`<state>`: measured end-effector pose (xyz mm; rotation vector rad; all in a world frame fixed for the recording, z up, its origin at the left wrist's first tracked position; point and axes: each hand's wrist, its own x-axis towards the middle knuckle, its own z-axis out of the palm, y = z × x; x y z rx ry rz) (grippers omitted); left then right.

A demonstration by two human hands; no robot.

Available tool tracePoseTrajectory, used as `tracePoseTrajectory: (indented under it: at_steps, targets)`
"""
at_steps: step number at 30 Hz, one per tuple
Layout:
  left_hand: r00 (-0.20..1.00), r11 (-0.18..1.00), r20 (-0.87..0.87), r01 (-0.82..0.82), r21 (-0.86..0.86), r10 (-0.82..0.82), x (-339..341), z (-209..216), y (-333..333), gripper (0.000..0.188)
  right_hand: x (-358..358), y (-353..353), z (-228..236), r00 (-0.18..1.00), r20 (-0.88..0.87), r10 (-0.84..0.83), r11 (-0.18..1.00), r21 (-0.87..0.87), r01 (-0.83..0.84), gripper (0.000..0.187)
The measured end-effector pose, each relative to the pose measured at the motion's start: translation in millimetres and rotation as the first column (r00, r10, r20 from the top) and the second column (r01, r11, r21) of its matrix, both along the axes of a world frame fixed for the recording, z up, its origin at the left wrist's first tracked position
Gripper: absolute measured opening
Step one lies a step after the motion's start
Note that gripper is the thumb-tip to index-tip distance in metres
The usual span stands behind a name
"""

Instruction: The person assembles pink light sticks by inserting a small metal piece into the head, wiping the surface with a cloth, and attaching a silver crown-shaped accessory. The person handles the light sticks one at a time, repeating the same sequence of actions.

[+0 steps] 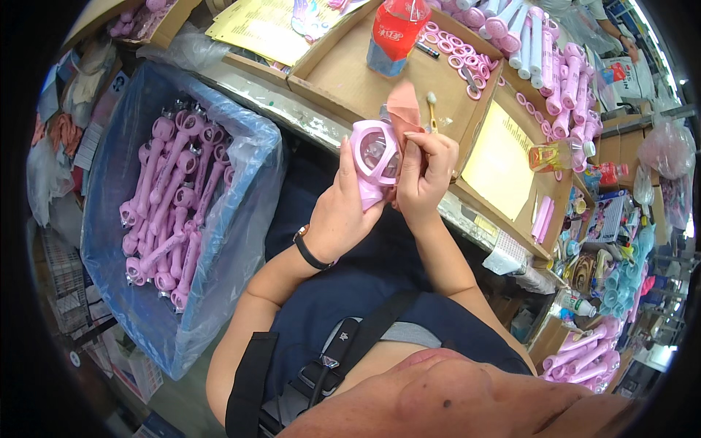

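My left hand [338,219] is closed around a pink plastic toy wand [363,139] with a clear, round window in its head. Most of the wand's lower part is hidden by my fingers. Pinched in my right hand [426,175] is a salmon-coloured cloth [404,108], pressed against the side of the wand's head. Just beyond my right hand, a small brush [432,109] with a yellow handle lies in a cardboard tray [332,73].
On my left stands a bin lined with blue plastic [252,146], holding many pink wands [171,197]. A red-labelled bottle [394,36] and pink rings [460,58] occupy the tray. Yellow paper [500,160], a small bottle [555,156] and more wand parts [573,87] sit at right.
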<state>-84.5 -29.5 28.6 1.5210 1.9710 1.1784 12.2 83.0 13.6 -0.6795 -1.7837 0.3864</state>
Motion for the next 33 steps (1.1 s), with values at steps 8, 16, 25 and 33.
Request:
tracePoseTrajectory:
  at_steps: [8, 16, 25, 33]
  targets:
    - [0.976, 0.975, 0.169, 0.105, 0.198, -0.139, -16, -11, 1, 0.103, 21, 25, -12, 0.998, -0.009, 0.061, 0.935, -0.348, -0.06, 0.009]
    - [0.391, 0.93, 0.904, 0.366, 0.019, -0.172, -58, -5, 32, 0.091, 67, 124, 27, 0.88, 0.361, -0.307, 0.951, 0.156, 0.268, 0.017]
    - [-0.323, 0.94, 0.944, 0.339, 0.048, 0.069, -55, 5, 42, 0.055, 181, 4, -15, 0.801, 0.591, -0.094, 0.992, -0.017, 0.128, 0.018]
    - [-0.364, 0.956, 0.93, 0.289, 0.056, 0.056, -33, 8, 37, 0.061, 228, -29, -52, 0.514, 0.841, -0.169, 0.972, 0.057, 0.227, 0.042]
